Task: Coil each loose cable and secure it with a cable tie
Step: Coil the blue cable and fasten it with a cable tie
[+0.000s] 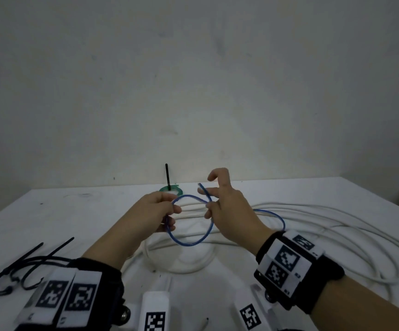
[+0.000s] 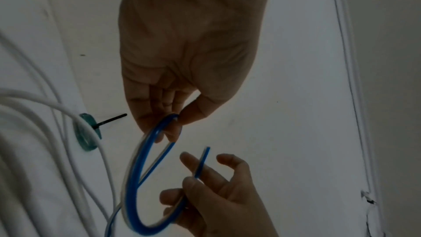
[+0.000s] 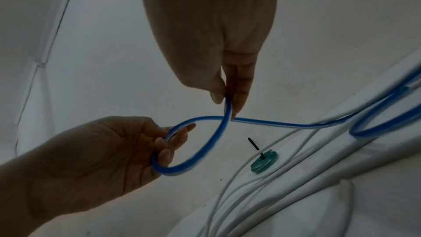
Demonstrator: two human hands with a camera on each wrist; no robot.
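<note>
Both hands (image 1: pixel 227 211) pinching blue cable (image 1: pixel 188 243); crossing clearest right-wrist.

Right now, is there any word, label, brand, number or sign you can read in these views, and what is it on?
No readable words or brand in any view.
Wristbands: black-and-white square marker patterns, not text; tiny characters beside them are too small and blurred to read.
Blue cable, white cable and black cable ties: no print visible.

You have one blue cable (image 1: pixel 188 243), one long white cable (image 1: pixel 325 225) sprawled in many loops, one green ring (image 1: pixel 171 190) with one black tie (image 1: pixel 167 176) upright in it, and at least two loose ties (image 1: pixel 30 261).
</note>
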